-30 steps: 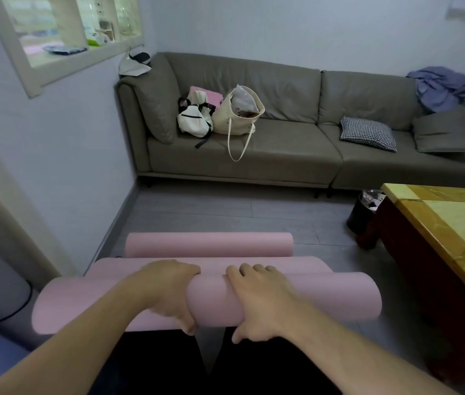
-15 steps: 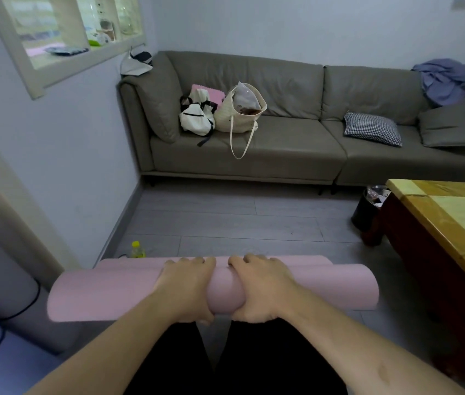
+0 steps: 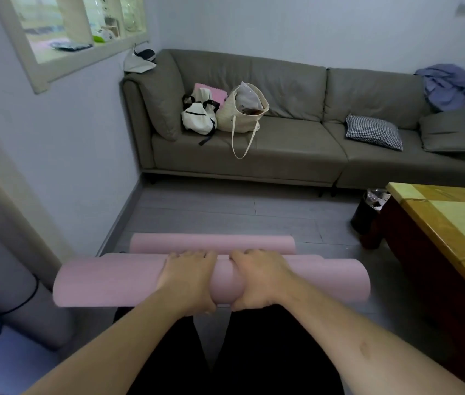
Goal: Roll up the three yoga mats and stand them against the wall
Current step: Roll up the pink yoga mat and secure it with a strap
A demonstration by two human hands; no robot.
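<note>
both hands, left hand (image 3: pixel 187 276) and right hand (image 3: pixel 259 276), are gripping the thick pink foam yoga-mat roll (image 3: pixel 111 280); keeping even pressure should be holding it tight.

The left hand (image 3: pixel 187 279) and right hand (image 3: pixel 259 277) hide the pink roll's (image 3: pixel 111 283) middle; a second roll (image 3: pixel 211 243) lies partly behind it.

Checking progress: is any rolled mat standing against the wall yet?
No, the far mat lies flat on the floor and both hands grip the near mat.

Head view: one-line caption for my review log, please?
Left hand and right hand grip a rolled pink mat; another roll lies behind.
</note>
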